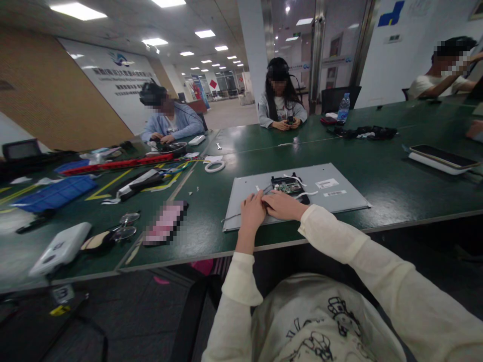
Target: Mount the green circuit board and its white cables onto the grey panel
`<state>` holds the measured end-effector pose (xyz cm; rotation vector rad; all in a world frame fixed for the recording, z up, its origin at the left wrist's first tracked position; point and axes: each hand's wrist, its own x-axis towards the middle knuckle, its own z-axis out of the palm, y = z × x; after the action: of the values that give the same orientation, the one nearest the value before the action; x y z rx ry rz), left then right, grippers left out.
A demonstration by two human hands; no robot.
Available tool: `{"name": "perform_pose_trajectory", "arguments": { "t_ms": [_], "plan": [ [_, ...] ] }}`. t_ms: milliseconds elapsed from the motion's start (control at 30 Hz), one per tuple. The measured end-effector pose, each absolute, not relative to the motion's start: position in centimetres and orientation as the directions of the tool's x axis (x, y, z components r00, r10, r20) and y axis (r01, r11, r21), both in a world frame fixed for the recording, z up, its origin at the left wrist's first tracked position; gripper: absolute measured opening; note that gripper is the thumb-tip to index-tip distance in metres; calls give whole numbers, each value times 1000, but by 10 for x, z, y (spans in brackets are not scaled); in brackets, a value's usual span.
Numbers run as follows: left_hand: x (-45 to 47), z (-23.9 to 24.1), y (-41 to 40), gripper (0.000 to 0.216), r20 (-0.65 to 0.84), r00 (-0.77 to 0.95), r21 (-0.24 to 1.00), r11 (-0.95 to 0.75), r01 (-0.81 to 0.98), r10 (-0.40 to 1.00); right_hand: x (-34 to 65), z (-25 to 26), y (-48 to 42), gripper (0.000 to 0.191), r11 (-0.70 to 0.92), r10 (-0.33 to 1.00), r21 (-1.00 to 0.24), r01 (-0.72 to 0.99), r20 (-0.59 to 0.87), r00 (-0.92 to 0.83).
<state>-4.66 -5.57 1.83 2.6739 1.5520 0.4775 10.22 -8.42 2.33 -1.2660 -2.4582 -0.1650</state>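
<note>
Now I'm resting my left hand (252, 211) and right hand (284, 205) on the display panel (339, 198) beside its circuit board (287, 186); I cannot tell whether either is grasping anything.

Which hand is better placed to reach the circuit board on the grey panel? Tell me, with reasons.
Right, probably. The right hand rests on the grey panel just in front of the circuit board; the left hand sits farther left of it.
</note>
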Motion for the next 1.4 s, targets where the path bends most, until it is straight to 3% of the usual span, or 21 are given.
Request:
{"name": "perform_pose_trajectory", "arguments": {
  "t_ms": [267, 467, 667, 967, 1200, 1400],
  "plan": [
    [-42, 30, -40, 48, 181, 392, 230, -426, 875, 902, 108, 21, -104, 44, 628, 731, -117, 769, 429, -531],
    [-40, 33, -29, 38, 172, 423, 156, -449, 880, 890, 106, 24, -118, 30, 594, 760, -97, 799, 394, -517],
    [-28, 51, 8, 39, 2, 360, 160, -355, 921, 933, 115, 26, -122, 30, 706, 653, -6, 709, 393, -647],
    [-33, 49, 19, 33, 394, 105, 226, -207, 952, 913, 125, 23, -118, 43, 800, 520, 22, 600, 475, -710],
    [-38, 45, 13, 29, 413, 105, 192, -199, 961, 905, 126, 21, -119, 60, 652, 695, -29, 758, 422, -582],
    [-37, 46, 5, 30, 474, 126, 164, -228, 960, 871, 127, 17, -110, 62, 530, 800, -44, 847, 356, -483]
  ]
}}
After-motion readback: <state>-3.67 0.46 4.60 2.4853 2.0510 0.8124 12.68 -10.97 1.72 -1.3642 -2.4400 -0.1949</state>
